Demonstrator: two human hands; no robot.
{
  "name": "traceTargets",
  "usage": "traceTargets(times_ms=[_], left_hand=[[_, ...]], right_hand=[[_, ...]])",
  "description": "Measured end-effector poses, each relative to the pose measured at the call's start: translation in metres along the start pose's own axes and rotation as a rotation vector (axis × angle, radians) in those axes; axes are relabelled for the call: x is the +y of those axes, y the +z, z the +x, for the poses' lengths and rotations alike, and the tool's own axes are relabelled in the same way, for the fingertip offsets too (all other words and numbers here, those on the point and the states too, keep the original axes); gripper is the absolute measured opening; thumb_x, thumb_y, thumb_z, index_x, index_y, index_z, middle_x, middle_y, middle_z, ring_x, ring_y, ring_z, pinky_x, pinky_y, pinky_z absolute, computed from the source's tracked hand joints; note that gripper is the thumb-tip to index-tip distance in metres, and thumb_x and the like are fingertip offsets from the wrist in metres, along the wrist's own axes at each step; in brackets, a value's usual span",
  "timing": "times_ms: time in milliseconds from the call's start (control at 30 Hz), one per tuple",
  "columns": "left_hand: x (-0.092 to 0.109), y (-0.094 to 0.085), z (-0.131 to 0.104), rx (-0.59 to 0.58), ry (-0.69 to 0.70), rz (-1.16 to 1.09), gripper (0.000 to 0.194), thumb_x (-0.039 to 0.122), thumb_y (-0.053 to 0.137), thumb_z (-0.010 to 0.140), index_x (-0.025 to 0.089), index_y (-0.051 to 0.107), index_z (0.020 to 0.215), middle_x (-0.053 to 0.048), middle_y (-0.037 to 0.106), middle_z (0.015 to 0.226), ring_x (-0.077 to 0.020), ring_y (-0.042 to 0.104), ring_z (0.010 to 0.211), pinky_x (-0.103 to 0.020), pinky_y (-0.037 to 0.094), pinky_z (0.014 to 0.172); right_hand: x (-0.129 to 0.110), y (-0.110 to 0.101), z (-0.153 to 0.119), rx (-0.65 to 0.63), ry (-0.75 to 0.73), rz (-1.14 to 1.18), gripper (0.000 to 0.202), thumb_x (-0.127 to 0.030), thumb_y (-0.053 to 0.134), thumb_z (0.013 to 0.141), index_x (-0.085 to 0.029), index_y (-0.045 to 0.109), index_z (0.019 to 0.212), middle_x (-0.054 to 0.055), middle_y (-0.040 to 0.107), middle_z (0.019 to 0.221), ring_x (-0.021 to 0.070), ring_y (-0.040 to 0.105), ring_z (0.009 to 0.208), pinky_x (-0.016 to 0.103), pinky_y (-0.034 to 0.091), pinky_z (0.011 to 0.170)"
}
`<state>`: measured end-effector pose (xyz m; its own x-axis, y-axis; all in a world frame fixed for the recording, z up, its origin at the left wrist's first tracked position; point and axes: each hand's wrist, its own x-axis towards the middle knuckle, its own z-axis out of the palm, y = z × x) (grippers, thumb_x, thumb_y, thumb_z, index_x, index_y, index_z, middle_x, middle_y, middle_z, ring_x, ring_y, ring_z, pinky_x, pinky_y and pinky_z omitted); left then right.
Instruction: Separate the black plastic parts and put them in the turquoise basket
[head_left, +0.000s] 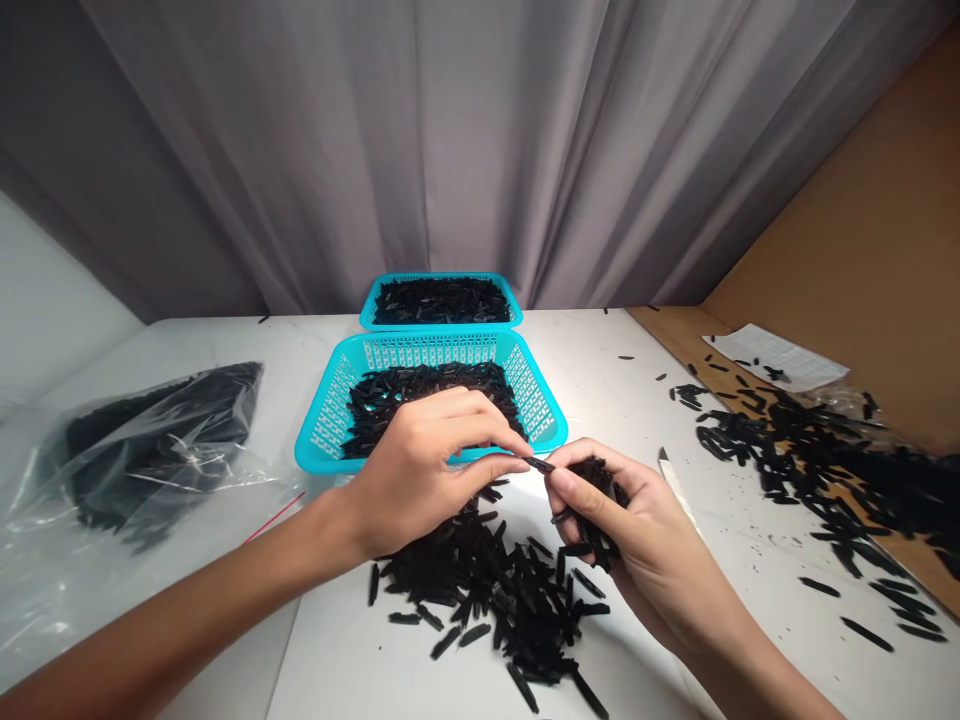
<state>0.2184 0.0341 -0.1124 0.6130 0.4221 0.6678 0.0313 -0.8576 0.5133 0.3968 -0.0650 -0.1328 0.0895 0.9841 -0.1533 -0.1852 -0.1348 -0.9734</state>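
Two hands, two blue baskets, one clear bag, one loose heap, one spread of pieces; the pieces themselves are too many to count. One black stick [540, 464] sits between the hands, just off the near basket's near right corner. Its long axis runs left to right, right end slightly nearer. Left hand [431, 455] pinches its left end, thumb and forefinger; right hand [634, 500] grips the other end and clasps a bunch of sticks [598, 535] against the palm.

Near basket [319, 430] and far basket [442, 328] both hold black pieces; left hand blocks part of the near one. Heap [502, 590] lies below the hands, pieces pointing every way. Bag [165, 440] at left. Right: knife-like tool [677, 488], partly behind the right forearm; spread [795, 450] beyond, one paper sheet [780, 357] at its far edge.
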Motion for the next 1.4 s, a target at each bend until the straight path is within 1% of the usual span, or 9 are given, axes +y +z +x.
traceTargets(times_ms=[233, 467, 667, 867, 1000, 1067, 1133, 1233, 1400], left_hand=[[0.003, -0.001, 0.0, -0.041, -0.089, -0.049, 0.003, 0.014, 0.073, 0.086, 0.012, 0.074, 0.084, -0.002, 0.073, 0.082, -0.01, 0.064, 0.078, -0.02, 0.049, 0.075], [0.008, 0.003, 0.0, -0.091, -0.358, -0.113, 0.009, 0.018, 0.068, 0.089, 0.017, 0.073, 0.082, 0.003, 0.072, 0.081, -0.0084, 0.062, 0.073, -0.02, 0.044, 0.064], [0.013, 0.002, 0.003, -0.137, -0.57, -0.202, 0.013, 0.022, 0.066, 0.09, 0.019, 0.074, 0.08, 0.005, 0.073, 0.08, -0.0096, 0.063, 0.075, -0.021, 0.045, 0.068], [0.016, 0.004, 0.005, -0.181, -0.639, -0.272, 0.016, 0.027, 0.065, 0.089, 0.018, 0.074, 0.079, 0.003, 0.074, 0.079, -0.0125, 0.065, 0.075, -0.022, 0.048, 0.068], [-0.003, -0.015, 0.005, -0.054, -0.49, 0.129, 0.017, 0.025, 0.064, 0.09, 0.02, 0.074, 0.077, 0.0, 0.074, 0.077, -0.0139, 0.063, 0.066, -0.025, 0.045, 0.06], [-0.016, -0.032, 0.007, 0.108, -0.347, 0.539, 0.009, 0.025, 0.067, 0.087, 0.02, 0.075, 0.085, -0.004, 0.075, 0.085, -0.0193, 0.064, 0.074, -0.029, 0.044, 0.063], [-0.022, -0.043, 0.008, 0.183, -0.311, 0.724, 0.018, 0.027, 0.07, 0.085, 0.02, 0.075, 0.101, -0.008, 0.075, 0.091, -0.0225, 0.064, 0.078, -0.031, 0.043, 0.063], [-0.013, -0.041, 0.009, 0.006, -0.326, 0.493, 0.021, 0.032, 0.07, 0.087, 0.021, 0.073, 0.104, -0.003, 0.073, 0.085, -0.0169, 0.062, 0.069, -0.027, 0.045, 0.059], [0.013, -0.009, 0.0, -0.447, -0.21, 0.094, 0.011, 0.024, 0.065, 0.092, 0.02, 0.072, 0.1, -0.001, 0.07, 0.095, -0.0145, 0.064, 0.085, -0.025, 0.049, 0.077]], right_hand=[[0.0, 0.0, -0.001, -0.001, -0.025, 0.016, 0.018, -0.039, 0.074, 0.086, -0.021, 0.07, 0.085, -0.003, 0.055, 0.067, 0.0064, 0.048, 0.054, 0.016, 0.036, 0.046], [0.002, 0.001, 0.001, 0.02, -0.046, -0.025, 0.02, -0.04, 0.074, 0.086, -0.02, 0.07, 0.083, -0.002, 0.056, 0.07, 0.0072, 0.05, 0.055, 0.017, 0.036, 0.045], [0.001, 0.003, 0.001, -0.011, 0.001, 0.086, 0.024, -0.039, 0.073, 0.086, -0.018, 0.066, 0.076, -0.003, 0.054, 0.069, 0.0053, 0.045, 0.05, 0.016, 0.034, 0.044], [0.001, 0.005, 0.002, -0.022, 0.035, 0.15, 0.025, -0.039, 0.074, 0.085, -0.016, 0.066, 0.076, -0.003, 0.054, 0.069, 0.0045, 0.043, 0.048, 0.018, 0.031, 0.043], [0.001, 0.007, 0.003, -0.003, 0.075, 0.144, 0.025, -0.04, 0.074, 0.085, -0.016, 0.068, 0.081, -0.002, 0.055, 0.071, 0.0055, 0.042, 0.049, 0.02, 0.029, 0.044], [0.002, 0.008, 0.004, 0.009, 0.113, 0.132, 0.026, -0.042, 0.073, 0.086, -0.016, 0.069, 0.085, -0.002, 0.056, 0.073, 0.0054, 0.043, 0.048, 0.021, 0.029, 0.046], [0.003, 0.01, 0.004, 0.013, 0.146, 0.126, 0.03, -0.046, 0.07, 0.087, -0.016, 0.069, 0.089, -0.002, 0.056, 0.074, 0.0054, 0.043, 0.047, 0.022, 0.029, 0.047], [0.006, 0.012, 0.005, -0.017, 0.191, 0.147, 0.037, -0.052, 0.069, 0.086, -0.016, 0.068, 0.094, -0.002, 0.057, 0.073, 0.0055, 0.044, 0.046, 0.021, 0.027, 0.047], [0.01, 0.016, 0.002, -0.133, 0.271, 0.155, 0.052, -0.064, 0.059, 0.087, -0.015, 0.061, 0.073, -0.002, 0.055, 0.063, 0.0058, 0.043, 0.043, 0.021, 0.03, 0.047]])
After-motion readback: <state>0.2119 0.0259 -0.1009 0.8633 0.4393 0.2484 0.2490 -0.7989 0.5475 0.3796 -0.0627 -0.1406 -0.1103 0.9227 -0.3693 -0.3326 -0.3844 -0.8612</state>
